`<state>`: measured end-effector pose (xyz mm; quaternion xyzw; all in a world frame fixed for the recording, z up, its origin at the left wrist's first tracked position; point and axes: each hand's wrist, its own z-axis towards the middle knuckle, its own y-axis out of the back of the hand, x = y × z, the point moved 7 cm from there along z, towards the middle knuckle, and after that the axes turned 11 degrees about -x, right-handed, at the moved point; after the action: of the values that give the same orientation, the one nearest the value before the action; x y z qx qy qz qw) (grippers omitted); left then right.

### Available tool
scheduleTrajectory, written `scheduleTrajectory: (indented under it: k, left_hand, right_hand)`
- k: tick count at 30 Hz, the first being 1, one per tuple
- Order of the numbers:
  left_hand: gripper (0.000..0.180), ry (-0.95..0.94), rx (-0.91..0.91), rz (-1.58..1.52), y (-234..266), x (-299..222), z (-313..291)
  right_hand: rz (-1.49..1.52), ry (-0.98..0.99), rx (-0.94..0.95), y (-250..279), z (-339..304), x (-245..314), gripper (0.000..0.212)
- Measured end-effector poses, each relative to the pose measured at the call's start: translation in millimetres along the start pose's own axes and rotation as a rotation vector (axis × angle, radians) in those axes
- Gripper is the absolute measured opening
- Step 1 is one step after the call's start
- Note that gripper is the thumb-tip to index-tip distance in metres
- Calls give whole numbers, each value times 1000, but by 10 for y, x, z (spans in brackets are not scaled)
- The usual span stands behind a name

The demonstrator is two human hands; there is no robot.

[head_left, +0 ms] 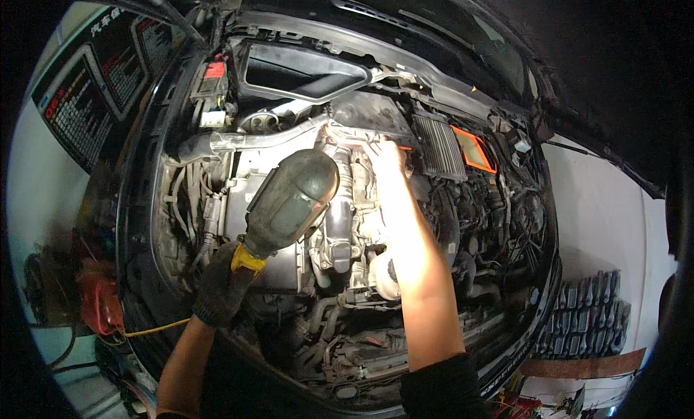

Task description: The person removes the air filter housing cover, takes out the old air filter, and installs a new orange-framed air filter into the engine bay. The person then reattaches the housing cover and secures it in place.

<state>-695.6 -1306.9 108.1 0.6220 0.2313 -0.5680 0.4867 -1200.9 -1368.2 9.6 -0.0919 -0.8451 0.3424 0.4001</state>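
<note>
Head view: one hand lamp [293, 195] sits over the left-middle of the open engine bay [131, 224], its long axis slanting, yellow collar [248, 260] at lower left and rounded head toward upper right, back turned to us. The gloved left hand [225, 285] is closed around its handle end. The bare right hand [389, 159] reaches straight in, fingertips at the edge of a black cover [369, 112]; whether they grip it, I can't tell. To the right I count two panels: one pleated grey [437, 146], one orange-framed [473, 149]. The bay holds hoses, ducts and engine parts; beyond it, dark packages [589, 314] hang in rows.
</note>
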Motion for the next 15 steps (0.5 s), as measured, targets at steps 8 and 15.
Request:
scheduleTrajectory:
  k: [8,15]
  left_hand:
    - [48,134,-86,-75,-15,304,-71]
    - [47,92,-24,-87,52,321,-177]
  right_hand:
    - [-49,8,-215,-355,-334,62,40]
    - [-115,160,-195,-543,-569,177,20]
